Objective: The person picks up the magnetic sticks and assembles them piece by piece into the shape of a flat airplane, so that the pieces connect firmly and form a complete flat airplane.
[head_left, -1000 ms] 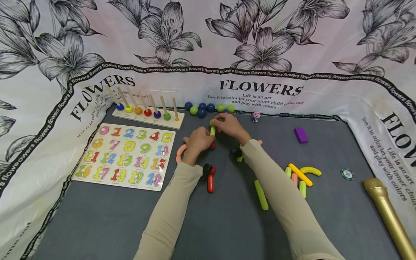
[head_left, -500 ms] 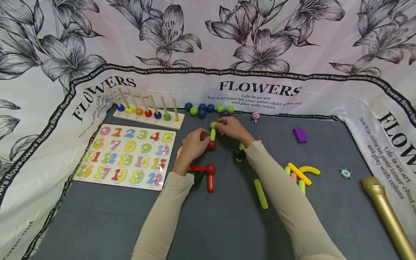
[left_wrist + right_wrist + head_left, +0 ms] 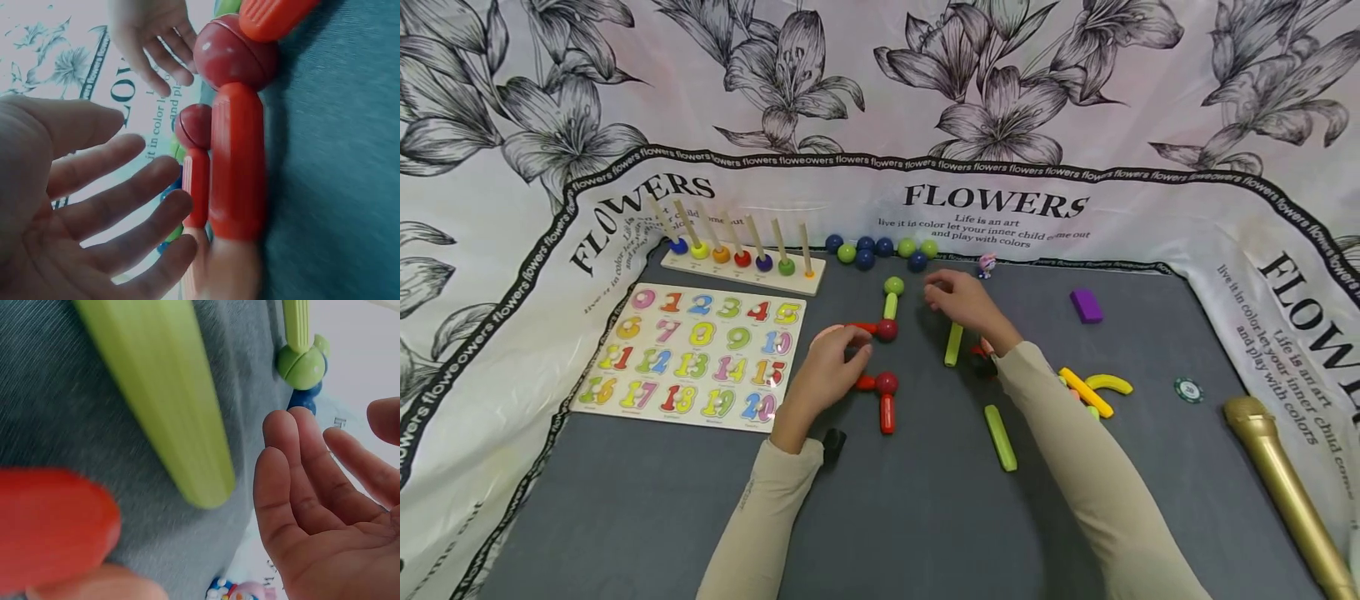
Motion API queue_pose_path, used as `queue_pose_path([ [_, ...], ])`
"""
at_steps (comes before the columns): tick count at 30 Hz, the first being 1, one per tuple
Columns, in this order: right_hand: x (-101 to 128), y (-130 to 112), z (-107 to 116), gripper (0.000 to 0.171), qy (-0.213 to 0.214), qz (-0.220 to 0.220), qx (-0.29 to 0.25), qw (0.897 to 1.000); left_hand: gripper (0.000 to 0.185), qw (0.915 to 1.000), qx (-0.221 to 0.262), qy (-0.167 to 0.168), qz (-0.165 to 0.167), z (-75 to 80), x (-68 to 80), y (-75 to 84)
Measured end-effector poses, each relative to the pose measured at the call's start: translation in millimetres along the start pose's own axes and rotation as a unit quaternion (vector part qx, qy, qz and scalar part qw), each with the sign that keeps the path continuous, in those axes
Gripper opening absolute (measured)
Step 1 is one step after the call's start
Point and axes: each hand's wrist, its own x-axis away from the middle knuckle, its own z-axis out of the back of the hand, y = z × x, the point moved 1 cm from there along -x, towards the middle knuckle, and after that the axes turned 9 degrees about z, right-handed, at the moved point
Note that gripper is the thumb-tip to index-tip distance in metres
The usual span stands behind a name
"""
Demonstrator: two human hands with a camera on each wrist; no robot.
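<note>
At mid-mat, on the grey felt mat [image 3: 925, 517], stands the assembly I am tracking: a glossy lime-green ball [image 3: 893, 286] capping a short lime-green rod [image 3: 891, 306], which runs down to a dark red ball [image 3: 887, 330] with a stubby red rod [image 3: 863, 327] off its left side. Half a second ago both hands were pinched onto this chain; now both have let go. It lies free and appears to hold together unaided.

My reading: that joint is seated.

Left hand [image 3: 823, 375]: fingers loose and spread, nothing in them (wrist view confirms), tips close by the red stub.

Right hand [image 3: 962, 302]: pulled off to the right of the green ball, palm open, empty.

Just below it, a loose long lime-green stick [image 3: 953, 344]. Nearer me, a second dark red ball with red rods [image 3: 886, 398], well apart from the first chain.

Further out: another green stick [image 3: 1001, 437]; a heap of yellow curved pieces [image 3: 1097, 392]; a purple block [image 3: 1086, 305]; a row of blue and green balls [image 3: 880, 247] at the mat's far edge; a wooden peg rack [image 3: 741, 265]; a number puzzle board [image 3: 692, 354]; a gold microphone [image 3: 1285, 483] at far right.
</note>
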Motion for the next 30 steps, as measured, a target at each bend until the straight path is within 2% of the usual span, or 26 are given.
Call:
queue_pose_path([
  [6,7,8,12,0.038,0.014,-0.004,0.007,1.000,0.029,0.9962,0.048,-0.006,0.072,4.2,-49.3,8.8],
  [10,13,8,20,0.035,0.007,0.007,0.045,0.999,0.037,0.9913,0.022,-0.048,0.121,5.0,-79.6,16.7],
  [14,23,7,29,0.031,-0.010,0.010,0.079,0.997,0.045,0.9833,-0.009,-0.090,0.158,0.1,-100.1,21.8],
  [19,46,8,38,0.026,-0.040,0.015,0.113,0.993,0.053,0.9784,-0.023,-0.100,0.180,-8.5,-113.0,21.4],
  [26,82,2,46,0.014,-0.095,0.028,0.159,0.982,0.061,0.9791,-0.021,-0.105,0.173,-16.0,-122.7,21.0],
  [30,96,8,47,0.010,-0.108,0.011,0.175,0.979,0.060,0.9778,-0.032,-0.105,0.179,-20.3,-124.2,21.9],
])
